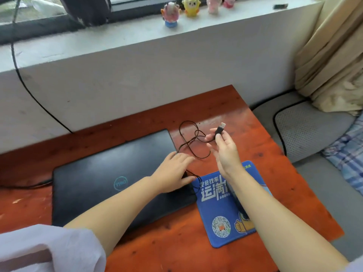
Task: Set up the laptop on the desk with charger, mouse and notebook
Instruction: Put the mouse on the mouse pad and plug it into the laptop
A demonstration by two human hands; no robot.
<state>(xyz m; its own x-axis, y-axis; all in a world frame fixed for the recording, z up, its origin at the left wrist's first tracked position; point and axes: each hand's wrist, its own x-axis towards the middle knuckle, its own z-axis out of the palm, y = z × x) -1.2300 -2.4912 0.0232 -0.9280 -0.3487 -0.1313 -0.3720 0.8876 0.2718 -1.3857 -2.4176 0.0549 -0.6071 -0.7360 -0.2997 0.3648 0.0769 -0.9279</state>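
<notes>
A closed black laptop [110, 179] lies on the reddish wooden desk [275, 173]. To its right is a blue mouse pad [218, 211]. My right hand [225, 152] pinches the black USB plug [220, 128] of the mouse cable [188, 142], holding it above the desk; the cable loops down beside the laptop. My left hand [174, 173] rests on the laptop's right edge over a dark object, likely the mouse, which is mostly hidden. A black cable [25, 186] enters the laptop's left side.
A white wall and window ledge with several small figurines [190, 6] rise behind the desk. A thick black cord [29, 91] hangs down the wall at left. Grey cushions [306, 130] and a beige curtain [334, 55] lie to the right.
</notes>
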